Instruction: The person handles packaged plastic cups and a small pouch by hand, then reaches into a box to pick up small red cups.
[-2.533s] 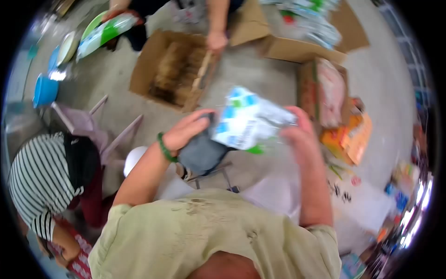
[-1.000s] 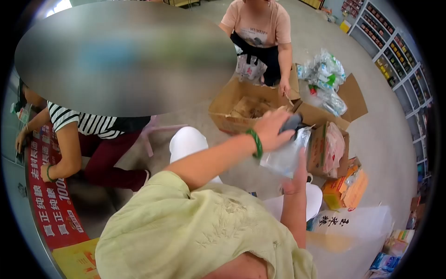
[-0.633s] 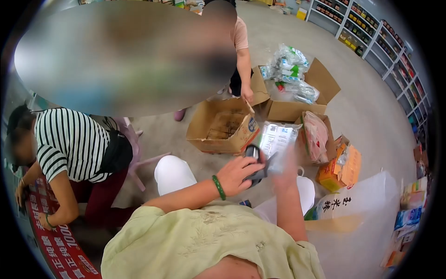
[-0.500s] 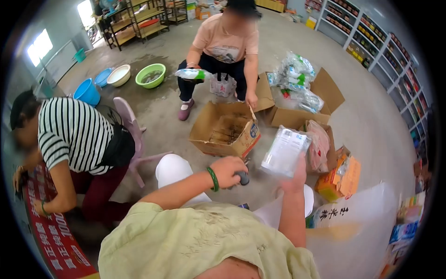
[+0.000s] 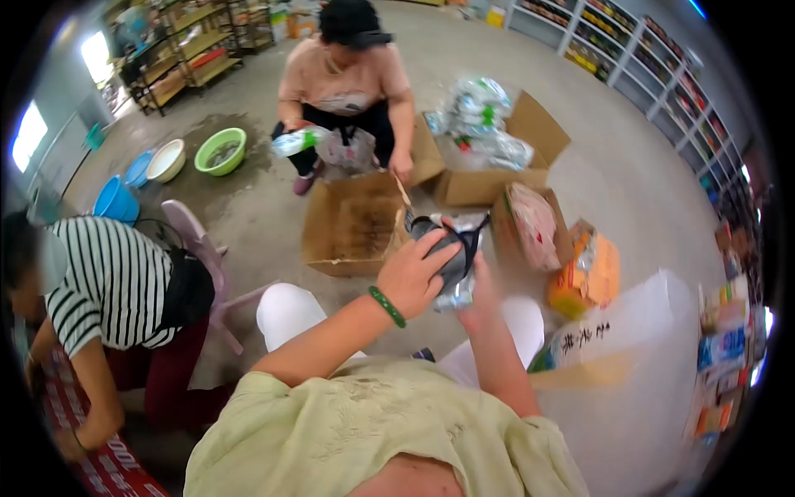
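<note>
My left hand [image 5: 414, 269], with a green bracelet at the wrist, grips a dark grey cloth-like item [image 5: 454, 263] with a black edge. It lies over a silvery plastic packet [image 5: 460, 291], covering much of it. My right hand [image 5: 482, 291] is blurred and holds the packet from its right side. Both hands are above my knees. Just beyond them stands an open cardboard box [image 5: 352, 217] with a brownish, stained inside. A co-worker's hand [image 5: 401, 165] rests on its right flap.
A squatting co-worker [image 5: 344, 87] holds a green and white packet [image 5: 298, 141]. Packets [image 5: 480, 108] fill an open carton [image 5: 497, 187]. Right of my hands are a box with pink plastic [image 5: 534, 224], an orange box [image 5: 586, 277] and a white sack [image 5: 621, 356]. A striped-shirted person [image 5: 116, 277] leans at left.
The grey item, earlier held apart from the packet, now lies over it, and my hands have come together. The view has shifted, so the surroundings appear further left.
</note>
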A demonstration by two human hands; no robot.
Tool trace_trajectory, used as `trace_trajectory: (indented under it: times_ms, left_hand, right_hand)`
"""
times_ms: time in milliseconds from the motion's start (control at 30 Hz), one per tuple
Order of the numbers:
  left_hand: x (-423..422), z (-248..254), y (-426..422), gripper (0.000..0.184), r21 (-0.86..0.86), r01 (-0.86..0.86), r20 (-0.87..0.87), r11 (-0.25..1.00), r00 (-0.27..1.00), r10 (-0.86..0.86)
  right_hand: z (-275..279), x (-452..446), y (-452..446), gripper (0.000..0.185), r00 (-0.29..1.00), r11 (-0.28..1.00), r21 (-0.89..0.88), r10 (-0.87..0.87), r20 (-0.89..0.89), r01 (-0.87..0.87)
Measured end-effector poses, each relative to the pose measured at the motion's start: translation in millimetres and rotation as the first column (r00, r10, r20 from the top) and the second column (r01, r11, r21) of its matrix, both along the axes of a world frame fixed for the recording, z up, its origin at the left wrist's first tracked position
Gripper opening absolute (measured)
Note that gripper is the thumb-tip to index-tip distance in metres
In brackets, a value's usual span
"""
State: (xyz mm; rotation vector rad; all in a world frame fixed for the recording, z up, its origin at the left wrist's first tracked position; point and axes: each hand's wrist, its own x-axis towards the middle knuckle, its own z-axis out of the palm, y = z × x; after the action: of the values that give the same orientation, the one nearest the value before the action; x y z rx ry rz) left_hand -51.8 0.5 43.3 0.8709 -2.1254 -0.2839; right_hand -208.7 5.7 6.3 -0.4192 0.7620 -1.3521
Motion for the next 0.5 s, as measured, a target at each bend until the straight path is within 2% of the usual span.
trace_trajectory:
  times_ms: [67,100,200,267,300,333,367,400,433,467,500]
  left_hand:
    - [0,-11,21,0.056,0.029,0.081,0.06,0.996,0.995,-0.083]
    - [1,-13,27,0.058,0.025,0.128,0.119,0.991,0.984,-0.13]
    - [18,-7,35,0.053,0.074,0.212,0.196,0.974,0.955,-0.223]
    - [39,-22,20,0.043,0.124,0.192,0.328,0.973,0.918,-0.223]
    - [49,-32,12,0.036,0.137,0.123,0.285,0.983,0.945,-0.158]
    - [59,-43,2,0.034,0.292,0.035,0.204,0.956,0.974,-0.098]
    - [71,-56,-18,0.029,0.399,0.022,0.105,0.917,0.992,-0.069]
    - [76,-48,-31,0.03,0.605,0.012,-0.023,0.796,1.0,0.002]
    - [87,-65,-50,0.032,0.698,0.173,-0.332,0.694,0.938,0.099]
    - [79,-43,-47,0.035,0.745,0.33,-0.531,0.579,0.819,0.217]
    - [74,-34,-52,0.034,0.769,0.395,-0.586,0.503,0.75,0.307]
  right_hand:
    - [-2,-7,0,0.045,0.999,0.994,0.113,0.004,0.053,-0.01]
    - [-9,-9,-4,0.046,0.992,0.999,-0.001,0.046,0.115,-0.046]
    - [-4,-12,-6,0.047,0.972,0.995,-0.028,-0.083,0.221,0.091]
    - [2,-23,-10,0.049,0.953,0.995,-0.074,-0.043,0.301,0.069]
    - [7,-30,-6,0.05,0.933,0.993,-0.093,-0.04,0.358,0.078]
    - [4,-36,-6,0.052,0.928,0.988,-0.139,-0.01,0.372,0.066]
    - [2,-44,-13,0.054,0.925,0.98,-0.191,0.02,0.38,0.058]
    - [7,-47,-10,0.055,0.922,0.98,-0.197,0.052,0.383,0.026]
    - [12,-44,-6,0.055,0.915,0.98,-0.2,0.1,0.391,-0.021]
    - [11,-42,-3,0.055,0.912,0.978,-0.205,0.121,0.392,-0.042]
    - [10,-37,1,0.055,0.906,0.974,-0.214,0.157,0.393,-0.075]
